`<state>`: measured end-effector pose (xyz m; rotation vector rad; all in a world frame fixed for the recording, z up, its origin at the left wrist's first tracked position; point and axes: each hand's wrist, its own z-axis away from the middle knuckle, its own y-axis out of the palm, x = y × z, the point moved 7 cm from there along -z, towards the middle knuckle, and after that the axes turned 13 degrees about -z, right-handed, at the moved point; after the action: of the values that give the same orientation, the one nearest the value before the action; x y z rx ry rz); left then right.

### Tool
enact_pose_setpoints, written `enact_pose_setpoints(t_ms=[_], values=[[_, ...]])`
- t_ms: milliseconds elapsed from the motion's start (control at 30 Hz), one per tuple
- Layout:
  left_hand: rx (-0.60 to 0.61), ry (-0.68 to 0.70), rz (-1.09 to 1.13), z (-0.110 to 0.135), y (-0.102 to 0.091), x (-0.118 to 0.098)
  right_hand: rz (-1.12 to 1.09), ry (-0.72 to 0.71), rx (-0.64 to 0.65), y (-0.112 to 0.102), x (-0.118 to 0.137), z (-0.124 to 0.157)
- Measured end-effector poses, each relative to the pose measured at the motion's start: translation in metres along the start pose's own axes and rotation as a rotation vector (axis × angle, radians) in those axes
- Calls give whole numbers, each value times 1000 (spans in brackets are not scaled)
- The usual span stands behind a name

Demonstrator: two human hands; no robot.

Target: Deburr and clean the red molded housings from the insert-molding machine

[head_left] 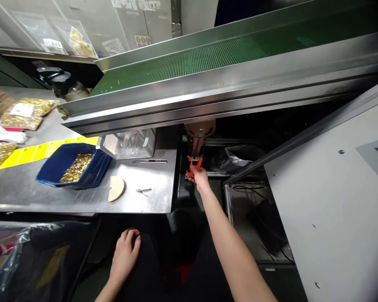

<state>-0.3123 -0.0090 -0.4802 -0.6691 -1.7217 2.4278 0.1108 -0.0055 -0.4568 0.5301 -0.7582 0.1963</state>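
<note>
Green conveyor (182,63) above, steel tabletop (159,197) below: our left hand (125,253) is resting loosely half-curled, seemingly empty, perhaps leaving room; with our right hand (199,178), grip narrow, we're holding an orange handle (200,161) beside the tabletop's edge, likely for leverage.

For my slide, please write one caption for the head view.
Right hand grips an orange handle beside the metal table, near a green conveyor; left hand appears empty.

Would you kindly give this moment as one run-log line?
right hand: gripping orange handle | left hand: off worktable | blue bin: holding golden pieces
</note>
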Motion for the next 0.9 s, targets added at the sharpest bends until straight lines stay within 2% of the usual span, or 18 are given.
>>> enact_pose_setpoints(t_ms=[100,200,400,567,900], values=[[9,-5,5,1,-1,0,21,24,-42,9,2,-25],[4,-3,18,1,0,4,18,67,-60,12,-4,-37],[16,-15,23,-5,10,20,-119,158,17,10,-33,-34],[4,5,31,-6,12,20,-244,202,39,14,-50,-33],[4,-18,31,-4,4,14,-193,186,-6,20,-50,-35]])
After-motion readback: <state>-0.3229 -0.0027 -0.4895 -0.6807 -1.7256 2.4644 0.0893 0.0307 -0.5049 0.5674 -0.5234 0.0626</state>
